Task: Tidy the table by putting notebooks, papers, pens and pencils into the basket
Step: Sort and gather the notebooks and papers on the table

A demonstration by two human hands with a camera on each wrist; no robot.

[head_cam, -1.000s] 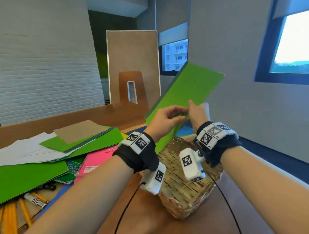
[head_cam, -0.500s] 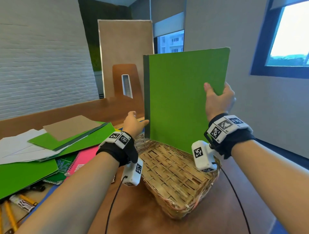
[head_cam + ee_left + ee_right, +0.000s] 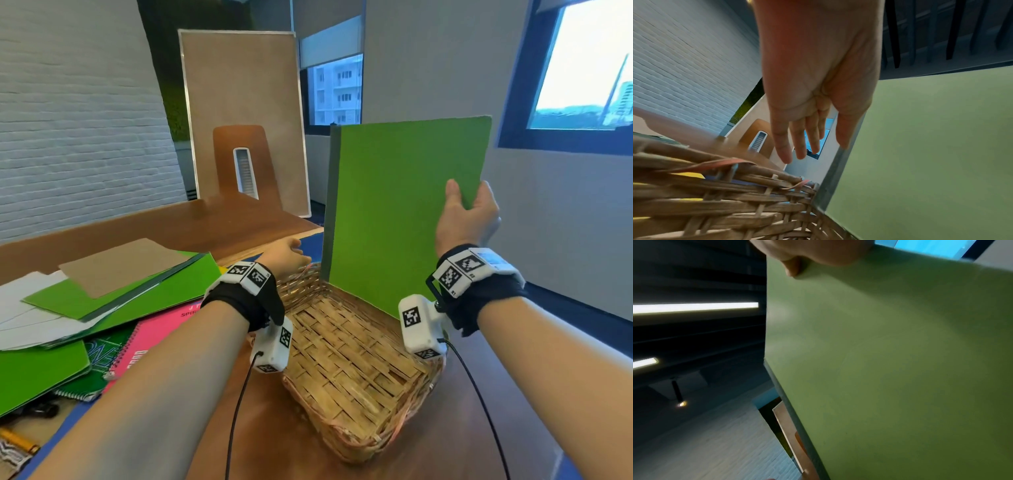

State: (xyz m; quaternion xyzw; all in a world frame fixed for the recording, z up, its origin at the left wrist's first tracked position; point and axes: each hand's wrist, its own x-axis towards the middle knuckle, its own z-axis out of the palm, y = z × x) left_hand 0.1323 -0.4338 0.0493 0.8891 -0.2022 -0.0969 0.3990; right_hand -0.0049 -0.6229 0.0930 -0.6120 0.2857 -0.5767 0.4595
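Observation:
A large green notebook (image 3: 400,212) stands upright with its lower edge inside the woven basket (image 3: 346,363), along the far side. My right hand (image 3: 466,212) grips its right edge, thumb on the front cover. In the right wrist view the green notebook (image 3: 900,369) fills the frame below my thumb. My left hand (image 3: 286,255) hovers over the basket's far left rim, fingers straight and holding nothing. The left wrist view shows these fingers (image 3: 797,146) extended beside the notebook's spine (image 3: 838,170), above the basket rim (image 3: 748,180).
A pile lies on the table at the left: green notebooks (image 3: 144,294), brown card (image 3: 120,265), white papers (image 3: 24,308), a pink spiral notebook (image 3: 161,329), a dark green spiral notebook (image 3: 99,363). Pencils (image 3: 17,440) lie at the near left. A brown board (image 3: 243,116) stands behind.
The green notebook swung from tilted to upright and came down into the basket. My left hand let go of it and drew back to the basket's left rim.

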